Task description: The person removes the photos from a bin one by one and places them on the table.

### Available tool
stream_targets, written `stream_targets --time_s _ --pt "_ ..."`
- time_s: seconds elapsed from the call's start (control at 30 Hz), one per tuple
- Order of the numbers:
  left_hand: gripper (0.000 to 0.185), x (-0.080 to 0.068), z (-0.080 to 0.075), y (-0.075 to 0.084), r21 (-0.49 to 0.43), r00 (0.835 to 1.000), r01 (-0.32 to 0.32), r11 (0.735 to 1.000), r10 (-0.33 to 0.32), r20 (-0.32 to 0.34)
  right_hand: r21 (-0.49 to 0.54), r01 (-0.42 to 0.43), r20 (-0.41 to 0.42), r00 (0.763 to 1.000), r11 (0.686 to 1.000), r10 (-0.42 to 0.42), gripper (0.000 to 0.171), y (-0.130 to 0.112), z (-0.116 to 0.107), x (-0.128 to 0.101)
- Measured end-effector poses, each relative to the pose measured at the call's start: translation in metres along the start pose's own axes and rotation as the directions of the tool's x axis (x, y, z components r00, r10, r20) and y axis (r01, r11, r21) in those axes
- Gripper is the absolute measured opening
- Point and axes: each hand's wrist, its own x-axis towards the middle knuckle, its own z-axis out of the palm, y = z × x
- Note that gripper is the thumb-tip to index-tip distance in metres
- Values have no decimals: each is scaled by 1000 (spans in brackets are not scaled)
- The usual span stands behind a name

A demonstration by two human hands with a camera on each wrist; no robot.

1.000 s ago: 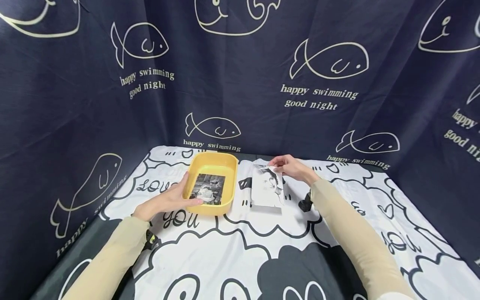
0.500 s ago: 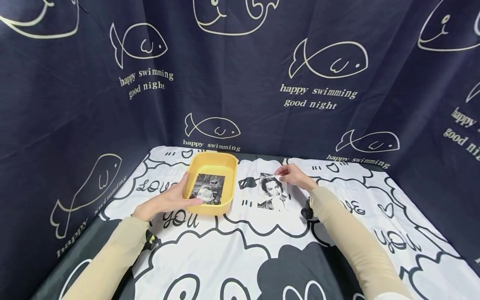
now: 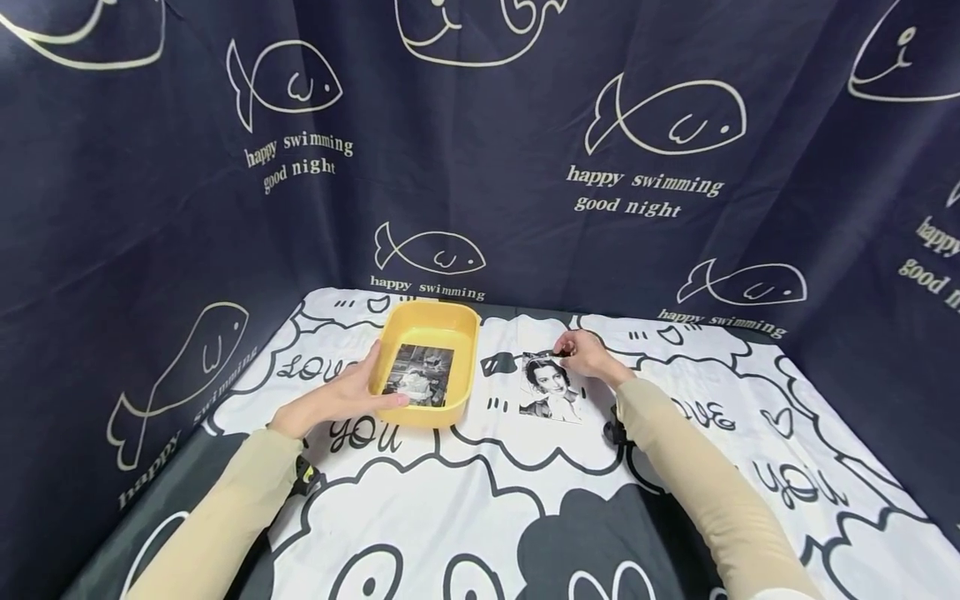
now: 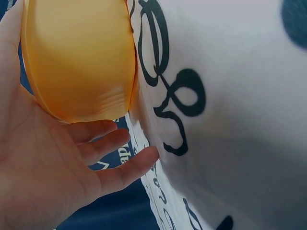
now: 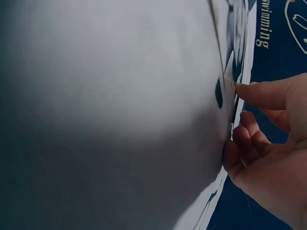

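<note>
In the head view, my left hand (image 3: 345, 392) holds the near left corner of a yellow plastic tray (image 3: 463, 392), with the thumb over the rim and the fingers along its outer wall. Inside the tray lies a black-and-white photo (image 3: 420, 375) of an indoor scene. To the tray's right, a second black-and-white photo (image 3: 551, 396), a portrait, is on the cloth. My right hand (image 3: 590, 354) pinches this portrait photo at its upper right corner. Seen from the right wrist, the thumb (image 5: 261, 93) meets the photo's edge with the other fingers curled below.
A white tablecloth (image 3: 420, 508) with black cloud shapes and lettering covers the table. A dark blue curtain (image 3: 525, 250) printed with fish stands behind the tray and along both sides.
The right hand lowered the portrait photo from a tilted pose onto the cloth, slightly rightward. Since then its top edge has shifted nearer me, showing dark print behind. The left hand kept its hold.
</note>
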Motion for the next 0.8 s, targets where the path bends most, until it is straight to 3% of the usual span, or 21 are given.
stream_targets --time_s 0.1,0.23,0.43,0.53,0.6,0.67,0.8 --pt "122 0 -1 1 16 1000 11 1000 -11 9 16 0 14 1000 1000 0 23 -5 -2 3" --pt "122 -1 -1 1 28 1000 2 1000 -2 11 178 17 32 999 984 -23 26 -29 -8 12" --pt "121 -1 -1 -2 33 1000 13 999 -13 -1 458 78 72 990 885 -124 30 -81 -10 39" --pt "121 -1 0 -3 23 1000 13 1000 -12 -9 553 77 150 970 830 -190 36 -107 -6 53" --pt "121 0 0 -3 14 1000 6 1000 -6 -12 583 77 205 950 809 -237 40 -123 -1 62" --pt "121 2 0 -3 14 1000 -1 1000 1 -14 570 89 250 928 817 -275 42 -138 6 68" --pt "120 3 1 -1 5 1000 -14 1000 14 -14 485 105 339 893 868 -297 41 -161 21 77"
